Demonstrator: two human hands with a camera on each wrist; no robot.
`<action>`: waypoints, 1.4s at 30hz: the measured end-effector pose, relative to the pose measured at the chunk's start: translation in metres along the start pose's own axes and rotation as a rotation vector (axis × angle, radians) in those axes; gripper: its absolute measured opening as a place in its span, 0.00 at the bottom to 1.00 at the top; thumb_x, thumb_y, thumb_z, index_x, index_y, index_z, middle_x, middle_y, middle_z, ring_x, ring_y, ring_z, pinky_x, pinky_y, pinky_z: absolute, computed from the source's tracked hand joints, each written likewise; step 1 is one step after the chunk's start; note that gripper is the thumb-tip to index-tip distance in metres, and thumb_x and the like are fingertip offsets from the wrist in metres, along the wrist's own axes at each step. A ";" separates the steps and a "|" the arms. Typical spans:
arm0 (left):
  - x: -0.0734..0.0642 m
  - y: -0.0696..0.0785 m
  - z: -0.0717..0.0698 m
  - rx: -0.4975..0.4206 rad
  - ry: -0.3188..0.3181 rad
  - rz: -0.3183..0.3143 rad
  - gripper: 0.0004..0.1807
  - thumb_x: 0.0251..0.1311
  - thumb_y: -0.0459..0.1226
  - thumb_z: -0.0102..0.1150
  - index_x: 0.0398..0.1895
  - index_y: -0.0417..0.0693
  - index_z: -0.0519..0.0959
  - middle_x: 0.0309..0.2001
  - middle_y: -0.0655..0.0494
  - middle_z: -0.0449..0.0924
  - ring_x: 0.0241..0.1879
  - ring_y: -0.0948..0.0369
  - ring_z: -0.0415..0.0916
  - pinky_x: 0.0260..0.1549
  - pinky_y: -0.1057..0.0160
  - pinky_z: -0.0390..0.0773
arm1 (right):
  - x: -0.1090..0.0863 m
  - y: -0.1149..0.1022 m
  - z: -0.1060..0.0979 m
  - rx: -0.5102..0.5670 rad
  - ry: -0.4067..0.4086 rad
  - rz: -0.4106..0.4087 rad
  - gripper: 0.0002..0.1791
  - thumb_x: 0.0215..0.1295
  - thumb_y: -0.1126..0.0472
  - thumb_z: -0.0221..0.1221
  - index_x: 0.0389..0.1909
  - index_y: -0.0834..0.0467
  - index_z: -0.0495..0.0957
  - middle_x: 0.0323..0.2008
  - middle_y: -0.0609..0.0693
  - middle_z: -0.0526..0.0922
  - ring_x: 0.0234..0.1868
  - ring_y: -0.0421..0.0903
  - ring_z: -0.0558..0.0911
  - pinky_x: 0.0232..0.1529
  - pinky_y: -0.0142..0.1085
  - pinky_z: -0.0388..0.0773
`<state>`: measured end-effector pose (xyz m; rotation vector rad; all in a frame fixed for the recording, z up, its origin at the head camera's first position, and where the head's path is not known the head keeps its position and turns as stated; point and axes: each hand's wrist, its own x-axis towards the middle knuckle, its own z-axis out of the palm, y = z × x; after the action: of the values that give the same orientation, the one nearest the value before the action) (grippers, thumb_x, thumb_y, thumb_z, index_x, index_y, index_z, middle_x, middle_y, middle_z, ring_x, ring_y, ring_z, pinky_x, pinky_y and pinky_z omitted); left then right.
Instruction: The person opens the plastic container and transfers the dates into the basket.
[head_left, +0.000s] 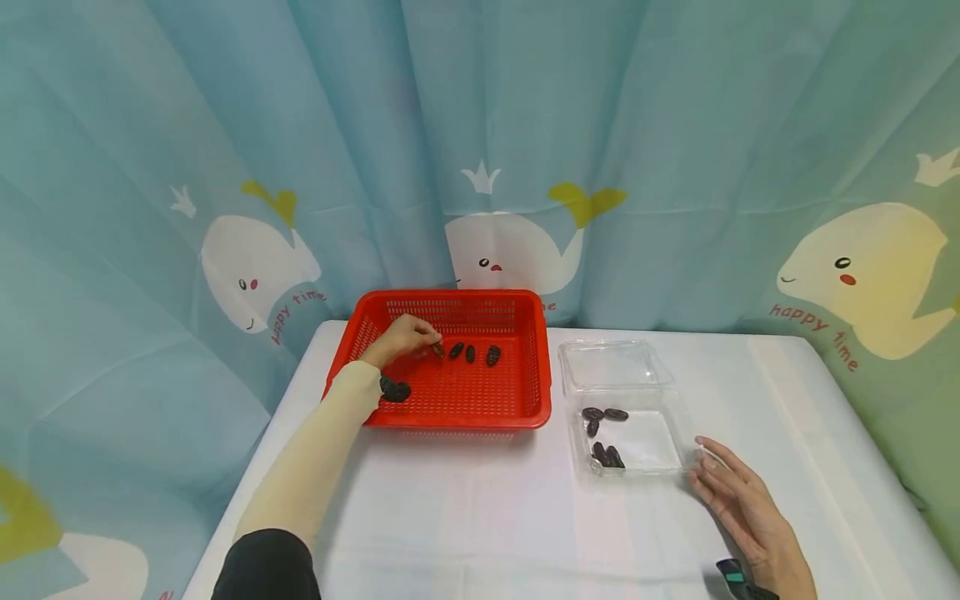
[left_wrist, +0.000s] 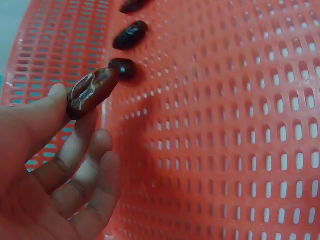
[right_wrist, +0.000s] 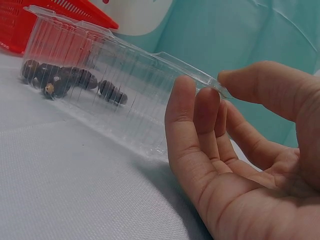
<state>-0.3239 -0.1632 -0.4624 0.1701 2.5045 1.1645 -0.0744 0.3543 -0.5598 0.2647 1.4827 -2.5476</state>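
Observation:
My left hand [head_left: 402, 340] reaches into the red plastic basket [head_left: 459, 402] and pinches a brown, wrinkled date [left_wrist: 93, 94] between thumb and fingers. In the left wrist view the held date overlaps a darker date [left_wrist: 123, 69] on the basket floor. On the right, my right hand [head_left: 744, 504] holds the front right corner of a clear plastic box [head_left: 649, 442]. Its thumb is on the rim and its fingers are against the wall in the right wrist view. Several dark dates [head_left: 616, 414] lie along the left part of the box.
The clear hinged lid [head_left: 609, 365] lies folded back behind the box. More dark dates [head_left: 492, 356] are spread over the basket floor, some beside the left wrist. A blue curtain [head_left: 420, 125] with whale prints hangs behind the white-covered table [head_left: 480, 508].

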 end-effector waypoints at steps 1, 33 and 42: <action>0.001 -0.002 0.001 0.009 -0.003 -0.003 0.15 0.76 0.37 0.58 0.51 0.34 0.87 0.48 0.41 0.89 0.32 0.62 0.77 0.35 0.69 0.78 | 0.000 0.000 0.000 -0.002 0.002 0.001 0.21 0.81 0.68 0.48 0.56 0.41 0.83 0.48 0.42 0.81 0.47 0.37 0.85 0.55 0.30 0.84; 0.011 -0.012 0.013 0.277 0.111 0.043 0.12 0.76 0.36 0.56 0.46 0.37 0.85 0.50 0.40 0.87 0.42 0.54 0.78 0.47 0.58 0.76 | 0.001 0.000 -0.002 -0.034 0.003 -0.004 0.21 0.82 0.67 0.48 0.56 0.40 0.82 0.50 0.41 0.83 0.49 0.36 0.86 0.56 0.30 0.84; 0.002 0.000 0.015 0.514 0.089 0.011 0.07 0.73 0.37 0.57 0.41 0.43 0.82 0.42 0.48 0.83 0.34 0.56 0.73 0.37 0.59 0.74 | 0.001 0.001 -0.001 -0.034 0.010 -0.009 0.21 0.81 0.67 0.48 0.56 0.40 0.82 0.50 0.41 0.83 0.48 0.36 0.86 0.56 0.30 0.84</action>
<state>-0.3200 -0.1519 -0.4721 0.2695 2.8360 0.5171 -0.0752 0.3546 -0.5613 0.2673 1.5330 -2.5289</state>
